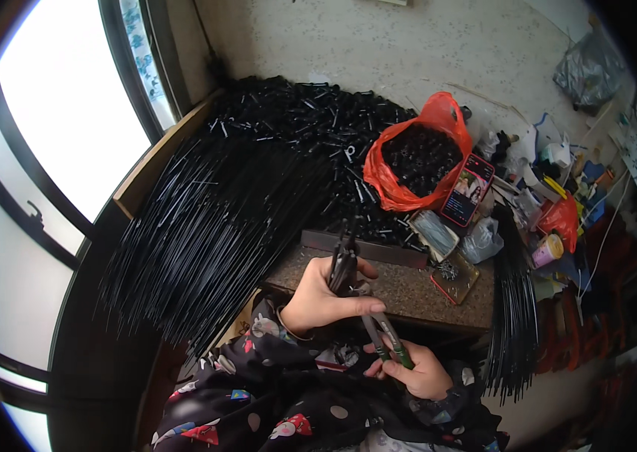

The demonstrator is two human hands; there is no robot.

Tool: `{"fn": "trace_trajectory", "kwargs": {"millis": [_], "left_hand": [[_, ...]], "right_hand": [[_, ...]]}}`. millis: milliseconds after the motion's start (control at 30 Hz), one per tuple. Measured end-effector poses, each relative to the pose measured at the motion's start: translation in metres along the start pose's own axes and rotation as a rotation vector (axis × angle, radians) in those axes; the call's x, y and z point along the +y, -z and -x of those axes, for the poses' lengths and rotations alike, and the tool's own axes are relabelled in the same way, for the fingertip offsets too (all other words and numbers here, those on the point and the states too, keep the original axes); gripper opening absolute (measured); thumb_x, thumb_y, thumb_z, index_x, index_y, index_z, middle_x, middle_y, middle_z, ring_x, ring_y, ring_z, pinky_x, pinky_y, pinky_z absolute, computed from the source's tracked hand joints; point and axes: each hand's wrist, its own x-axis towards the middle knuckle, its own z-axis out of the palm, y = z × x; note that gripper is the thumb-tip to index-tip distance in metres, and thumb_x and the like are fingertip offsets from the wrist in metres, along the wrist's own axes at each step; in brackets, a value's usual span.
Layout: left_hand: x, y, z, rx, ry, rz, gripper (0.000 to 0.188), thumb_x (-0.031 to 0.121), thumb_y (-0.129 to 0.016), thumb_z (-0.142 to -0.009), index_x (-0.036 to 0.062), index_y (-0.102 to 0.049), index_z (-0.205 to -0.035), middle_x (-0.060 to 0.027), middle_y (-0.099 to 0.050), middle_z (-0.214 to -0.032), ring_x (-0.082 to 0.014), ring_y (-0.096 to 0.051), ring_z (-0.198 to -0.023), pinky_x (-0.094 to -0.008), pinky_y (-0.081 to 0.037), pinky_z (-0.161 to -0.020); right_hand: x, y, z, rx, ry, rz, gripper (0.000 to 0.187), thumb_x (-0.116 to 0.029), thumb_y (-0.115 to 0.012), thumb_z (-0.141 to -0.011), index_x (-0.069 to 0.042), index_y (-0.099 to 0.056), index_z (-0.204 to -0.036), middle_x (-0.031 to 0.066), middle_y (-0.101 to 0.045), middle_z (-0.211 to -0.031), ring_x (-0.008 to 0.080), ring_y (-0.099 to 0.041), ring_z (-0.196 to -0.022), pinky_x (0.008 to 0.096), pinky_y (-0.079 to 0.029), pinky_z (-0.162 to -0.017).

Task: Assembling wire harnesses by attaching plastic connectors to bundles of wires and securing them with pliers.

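My left hand [317, 300] is closed around several dark, slim black pieces [343, 265], which stick up past its fingers; their exact kind is too dark to make out. Its thumb reaches right, over the upper end of a pair of pliers [384, 329]. Lower down, my right hand [425, 375] grips those pliers by their green-marked handles, the metal part pointing up and left at the left hand. Both hands are above my lap, at the near edge of a speckled brown worktop [401, 288]. A dark bar [378, 249] runs across the worktop beyond them.
Long black rods [190, 241] fan out at left, below a heap of short black parts [296, 113]. A red plastic bag [382, 184] holds black pieces. Beside it lean a lit phone [469, 190], a box of thin pins [435, 230] and a small tray [461, 285]. More rods [513, 324] overhang at right.
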Motion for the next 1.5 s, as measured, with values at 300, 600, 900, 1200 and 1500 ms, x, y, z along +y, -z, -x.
{"fn": "trace_trajectory", "kwargs": {"millis": [300,600,900,1200,1500], "left_hand": [[-0.01,-0.013,0.012,0.143,-0.121,-0.081,0.031,0.011,-0.081,-0.065,-0.0005,-0.058,-0.083,0.0047,-0.053,-0.066,-0.0011,-0.045,-0.061,-0.0175,-0.037,-0.053],[-0.021,-0.012,0.01,0.225,-0.166,-0.171,0.028,0.012,-0.078,-0.066,0.0013,-0.055,-0.077,0.0033,-0.051,-0.063,-0.0022,-0.042,-0.059,-0.0192,-0.037,-0.052],[0.016,-0.019,0.016,0.228,-0.135,0.102,0.039,0.019,-0.081,-0.06,0.004,-0.054,-0.082,0.0026,-0.051,-0.07,-0.0037,-0.043,-0.063,-0.0192,-0.033,-0.055],[0.005,-0.026,0.018,0.263,-0.141,0.044,0.031,0.016,-0.075,-0.066,0.0033,-0.051,-0.082,0.0012,-0.053,-0.069,-0.0044,-0.048,-0.065,-0.0199,-0.039,-0.056],[0.006,-0.012,0.016,0.052,-0.152,0.043,0.026,0.008,-0.07,-0.078,0.0013,-0.057,-0.099,0.0052,-0.051,-0.066,-0.0024,-0.044,-0.06,-0.0191,-0.035,-0.054]], "right_hand": [[-0.01,0.02,0.012,-0.348,-0.23,-0.426,0.055,-0.015,-0.044,-0.095,0.001,-0.018,-0.141,0.0163,-0.059,-0.096,0.0221,-0.061,-0.078,0.0331,-0.047,-0.076],[-0.008,0.002,0.013,0.219,0.089,0.711,0.024,-0.009,-0.052,-0.089,0.002,-0.051,-0.111,0.0063,-0.061,-0.074,0.0128,-0.061,-0.063,0.0273,-0.049,-0.057],[-0.016,-0.024,0.005,0.337,0.224,0.471,0.042,-0.005,-0.054,-0.087,0.001,-0.044,-0.127,0.0128,-0.064,-0.083,0.0158,-0.063,-0.066,0.0273,-0.049,-0.063],[-0.005,-0.042,0.008,0.362,0.14,0.418,0.042,-0.008,-0.057,-0.084,-0.004,-0.047,-0.125,0.0192,-0.058,-0.11,0.034,-0.06,-0.096,0.0352,-0.051,-0.073],[0.01,0.041,-0.006,0.398,0.301,0.616,0.044,-0.024,-0.068,-0.08,0.005,-0.054,-0.11,0.0151,-0.054,-0.093,0.032,-0.056,-0.085,0.0346,-0.044,-0.072]]}}
